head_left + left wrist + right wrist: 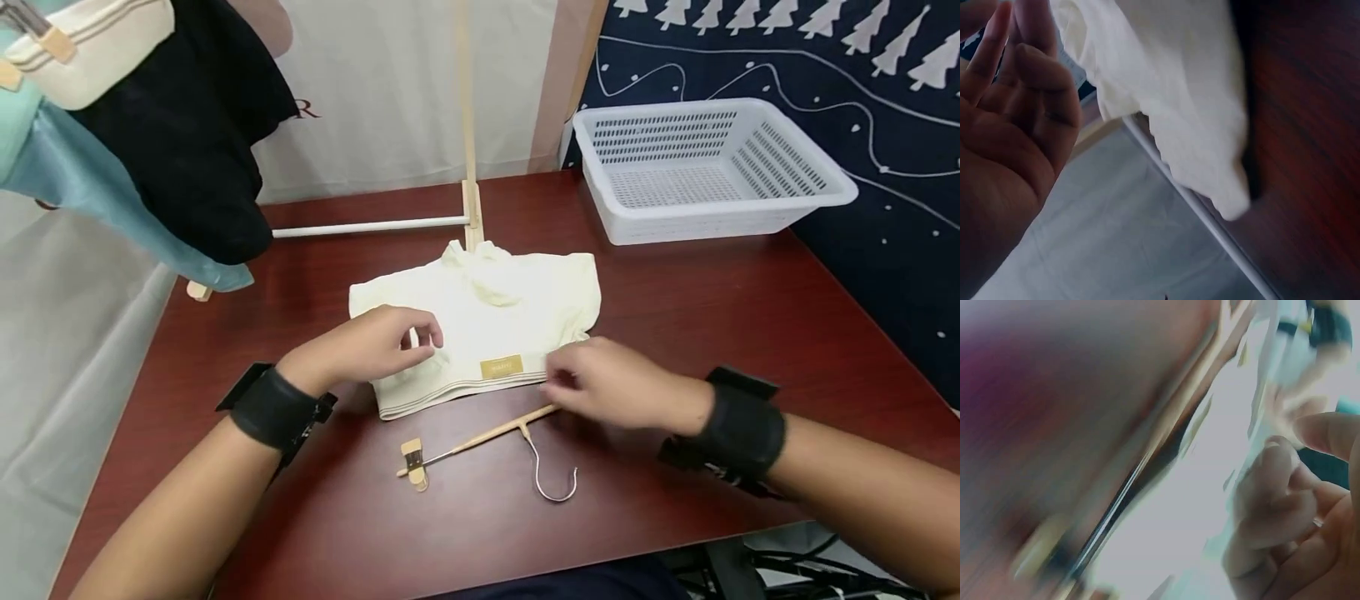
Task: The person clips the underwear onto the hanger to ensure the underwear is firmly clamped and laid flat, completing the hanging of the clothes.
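A cream garment point(525, 317) lies folded on the table, a small tan label point(501, 367) near its front edge. Over its left part hovers my left hand point(375, 340), fingers loosely bent and thumb apart, with nothing between them. In the left wrist view, the garment point(1179, 94) is beside that hand point(1016, 125). My right hand point(611, 379) is at the garment's front right corner, above one end of a clip hanger point(487, 435). The right wrist view is blurred; its hand point(1285, 519) has bent fingers and no cloth visible in them. The hanger's hook points toward me.
A white plastic basket point(720, 212) stands at the back right. Behind the garment is a rack with a wooden upright point(471, 133) and a white bar point(367, 226). Black point(195, 125) and light blue point(127, 200) clothes hang at the left.
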`<state>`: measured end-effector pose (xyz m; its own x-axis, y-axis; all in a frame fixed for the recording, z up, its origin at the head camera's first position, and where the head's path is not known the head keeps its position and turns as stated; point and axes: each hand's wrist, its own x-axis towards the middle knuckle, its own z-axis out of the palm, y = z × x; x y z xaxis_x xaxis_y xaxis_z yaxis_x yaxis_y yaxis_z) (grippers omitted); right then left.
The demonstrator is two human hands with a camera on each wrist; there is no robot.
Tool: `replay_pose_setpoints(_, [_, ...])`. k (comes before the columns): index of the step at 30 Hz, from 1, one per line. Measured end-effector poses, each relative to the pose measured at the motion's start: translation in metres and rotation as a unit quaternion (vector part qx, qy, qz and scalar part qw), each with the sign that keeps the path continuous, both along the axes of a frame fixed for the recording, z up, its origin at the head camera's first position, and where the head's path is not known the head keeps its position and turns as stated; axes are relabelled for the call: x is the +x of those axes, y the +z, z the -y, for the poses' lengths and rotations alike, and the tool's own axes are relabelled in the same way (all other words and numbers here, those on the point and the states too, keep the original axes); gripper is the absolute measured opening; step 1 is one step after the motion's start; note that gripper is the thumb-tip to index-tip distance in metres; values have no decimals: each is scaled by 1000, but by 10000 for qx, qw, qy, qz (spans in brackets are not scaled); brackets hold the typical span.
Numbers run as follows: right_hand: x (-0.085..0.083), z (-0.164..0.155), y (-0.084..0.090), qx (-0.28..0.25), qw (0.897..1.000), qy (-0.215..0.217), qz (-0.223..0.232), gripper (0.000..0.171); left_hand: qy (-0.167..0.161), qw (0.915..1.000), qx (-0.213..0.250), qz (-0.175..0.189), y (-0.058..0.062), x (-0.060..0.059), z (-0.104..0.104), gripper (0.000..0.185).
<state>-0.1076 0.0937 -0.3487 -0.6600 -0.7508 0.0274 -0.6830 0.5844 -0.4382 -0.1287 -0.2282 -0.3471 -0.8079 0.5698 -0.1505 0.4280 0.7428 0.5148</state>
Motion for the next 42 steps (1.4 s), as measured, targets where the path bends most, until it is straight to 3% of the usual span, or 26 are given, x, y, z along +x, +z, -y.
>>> replay_pose_setpoints(3, [12, 44, -3, -30, 9956, 847, -401, 15, 16, 10000, -64, 52, -2, 11, 14, 14])
replay_pose_setpoints(7, [27, 90, -7, 320, 9846, 1636, -535, 6, 20, 9998, -92, 197, -3, 20, 29, 20])
replay_pose_setpoints(13, [34, 128, -22, 902, 9649, 2246, -1015, 12, 183, 9989, -253, 343, -1, 31, 45, 34])
replay_pose_setpoints(19, [34, 138, -23, 905, 9613, 2278, -1261, 8, -5, 9969, -781, 96, 2, 40, 45, 32])
replay_pose_setpoints(23, [30, 143, -20, 922, 9619, 2210, -1320, 9, -113, 9960, -883, 125, -1, 43, 45, 31])
replay_pose_setpoints(27, [27, 147, -18, 943, 9687, 2054, -1023, 13, -198, 9966, -791, 75, -9, 44, 46, 31])
replay_pose_setpoints(32, [26, 150, -13, 871, 9745, 1866, -886, 17, -230, 9990, -364, -135, -8, 42, 49, 23])
replay_pose_setpoints(38, [28, 151, -4, 865, 9684, 1605, -1701, 34, 56, 9995, 39, -297, 4, 39, 52, 15])
replay_pose_setpoints(42, [28, 149, 0, 721, 9505, 1392, -2684, 32, 92, 9991, 212, -356, 10, 38, 51, 12])
